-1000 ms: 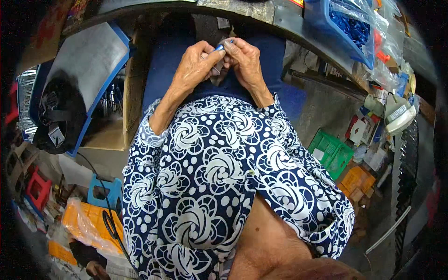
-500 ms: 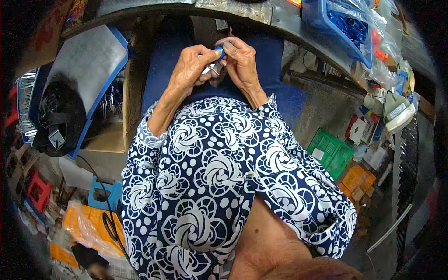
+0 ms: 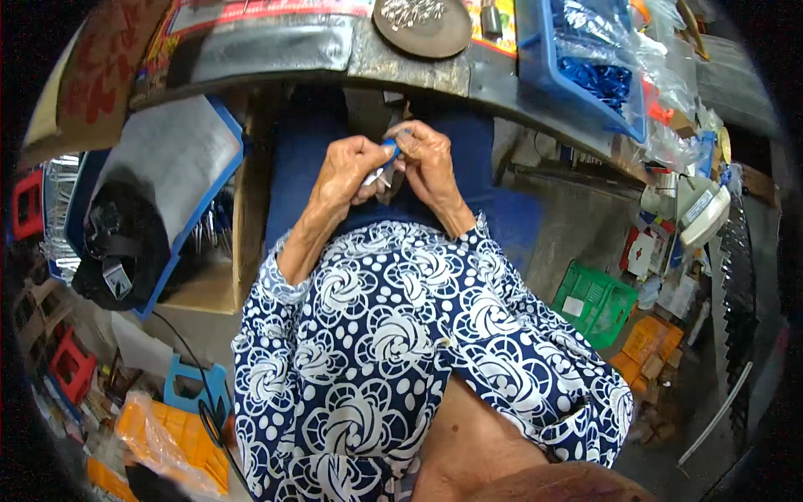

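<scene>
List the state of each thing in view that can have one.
left hand: closed, pinching the small blue part
right hand: closed, fingers on the same part
small blue part: held between both hands
blue bin: open, filled with bagged blue pieces
round tray: holding small metal pieces

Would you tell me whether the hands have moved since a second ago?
No: left hand and right hand remain together, pinching the small blue part just below the bench edge.
</scene>
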Motion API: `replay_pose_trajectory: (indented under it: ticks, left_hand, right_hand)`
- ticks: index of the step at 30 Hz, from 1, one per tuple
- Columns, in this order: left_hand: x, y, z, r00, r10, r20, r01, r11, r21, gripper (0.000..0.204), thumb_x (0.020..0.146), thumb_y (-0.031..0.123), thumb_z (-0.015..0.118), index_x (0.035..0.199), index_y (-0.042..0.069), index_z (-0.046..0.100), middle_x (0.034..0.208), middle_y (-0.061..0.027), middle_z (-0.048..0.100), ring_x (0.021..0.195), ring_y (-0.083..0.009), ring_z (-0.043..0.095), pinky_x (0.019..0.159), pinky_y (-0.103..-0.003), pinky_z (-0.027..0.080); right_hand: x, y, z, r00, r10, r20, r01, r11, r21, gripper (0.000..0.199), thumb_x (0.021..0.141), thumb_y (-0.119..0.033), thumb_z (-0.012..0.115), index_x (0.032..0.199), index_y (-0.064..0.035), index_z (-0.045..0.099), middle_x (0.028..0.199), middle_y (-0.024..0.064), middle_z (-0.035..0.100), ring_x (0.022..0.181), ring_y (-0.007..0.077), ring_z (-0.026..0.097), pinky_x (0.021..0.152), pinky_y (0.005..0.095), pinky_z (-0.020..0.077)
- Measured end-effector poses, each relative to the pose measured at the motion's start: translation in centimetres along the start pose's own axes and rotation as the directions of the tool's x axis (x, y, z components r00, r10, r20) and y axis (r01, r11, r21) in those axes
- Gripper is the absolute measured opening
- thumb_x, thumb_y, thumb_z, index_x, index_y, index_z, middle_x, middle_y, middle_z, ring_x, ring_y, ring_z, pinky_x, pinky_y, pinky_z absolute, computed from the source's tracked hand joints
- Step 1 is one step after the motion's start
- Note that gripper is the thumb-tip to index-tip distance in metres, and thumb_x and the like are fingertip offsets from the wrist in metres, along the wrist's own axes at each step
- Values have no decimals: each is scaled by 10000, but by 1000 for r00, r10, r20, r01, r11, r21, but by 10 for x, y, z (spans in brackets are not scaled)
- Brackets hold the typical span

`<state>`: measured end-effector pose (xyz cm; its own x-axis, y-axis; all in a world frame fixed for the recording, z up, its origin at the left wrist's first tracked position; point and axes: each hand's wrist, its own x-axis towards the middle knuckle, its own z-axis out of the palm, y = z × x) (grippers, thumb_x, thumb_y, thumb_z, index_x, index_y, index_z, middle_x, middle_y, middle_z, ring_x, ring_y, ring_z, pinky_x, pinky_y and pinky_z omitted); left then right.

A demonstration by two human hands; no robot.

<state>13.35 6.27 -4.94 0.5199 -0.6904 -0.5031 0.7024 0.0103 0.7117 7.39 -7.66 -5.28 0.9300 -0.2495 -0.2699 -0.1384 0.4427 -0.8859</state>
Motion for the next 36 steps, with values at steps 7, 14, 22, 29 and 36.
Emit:
replay_pose_trajectory:
  ticks: [7, 14, 22, 29, 36]
  left_hand:
    - [-8, 5, 10, 999, 0, -41, -4, 995, -97, 232, 803, 220, 598, 718, 14, 533, 536, -49, 535, 336, -34, 357, 290, -175, 212]
    - [-12, 9, 6, 999, 42, -19, -43, 999, -34, 209, 827, 223, 570, 743, 42, 508, 542, -41, 522, 354, -47, 381, 301, -179, 250]
    - [-27, 20, -8, 978, 179, -106, -182, 983, -17, 223, 838, 238, 569, 781, 45, 472, 568, -49, 524, 390, -44, 409, 325, -162, 273]
    - [-29, 40, -17, 929, 346, -135, -358, 930, -83, 236, 834, 216, 576, 840, -1, 483, 572, -55, 531, 421, -41, 434, 347, -159, 294]
    - [-24, 63, -37, 911, 399, -107, -406, 912, -62, 265, 806, 133, 567, 959, -53, 456, 690, -94, 567, 532, -78, 496, 443, -184, 389]
  right_hand:
    - [-1, -5, 5, 999, -42, -33, 40, 999, -37, 130, 832, -122, 561, 814, 4, 589, 621, -14, 497, 516, 51, 422, 477, 178, 347]
    - [1, -26, 5, 998, 61, 27, -45, 914, -403, 197, 863, -183, 540, 830, 7, 582, 652, 6, 533, 534, 56, 450, 476, 193, 365]
    - [49, -123, 13, 673, -673, 306, 299, -131, -945, 151, 815, -111, 525, 768, 18, 587, 681, 192, 569, 597, 298, 569, 546, 357, 438]
    - [129, -146, -15, 875, -461, 150, -118, -503, -856, 240, 804, -231, 467, 902, -15, 506, 795, 261, 591, 715, 429, 582, 609, 510, 464]
    - [143, -153, -7, 899, -416, 136, -88, -477, -875, 216, 727, -212, 513, 779, -11, 573, 798, 240, 604, 765, 420, 584, 668, 501, 461]
